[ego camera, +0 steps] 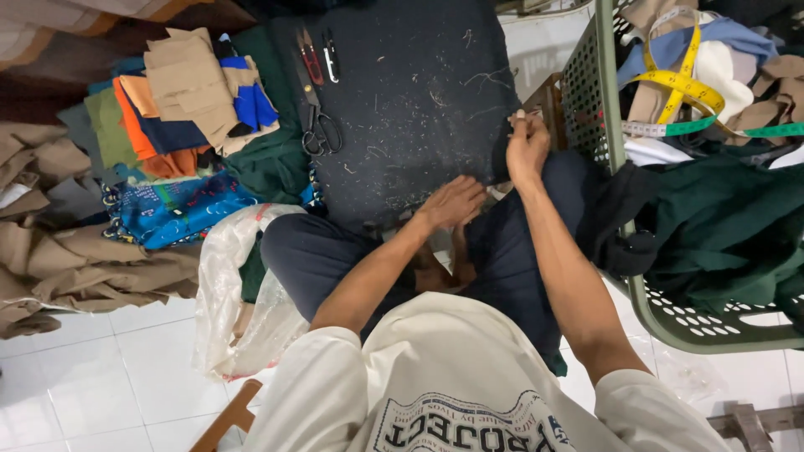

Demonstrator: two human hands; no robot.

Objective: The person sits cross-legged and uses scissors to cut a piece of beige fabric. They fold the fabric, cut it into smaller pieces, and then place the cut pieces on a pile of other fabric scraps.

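Dark navy cloth (419,100), flecked with pale thread ends, lies spread over the seated person's lap and the floor ahead; the left hand (452,202) rests flat on its near edge, fingers loosely extended, while the right hand (526,144) pinches something small at the cloth's right edge, too small to identify. Judging by the stray threads, trimming looks only partly done. Black scissors (316,121) and thread snips (310,57) lie untouched on the cloth, folded fabric pieces (188,92) stacked to the left, a green laundry basket (615,125) with yellow tape measure (682,84) to the right.
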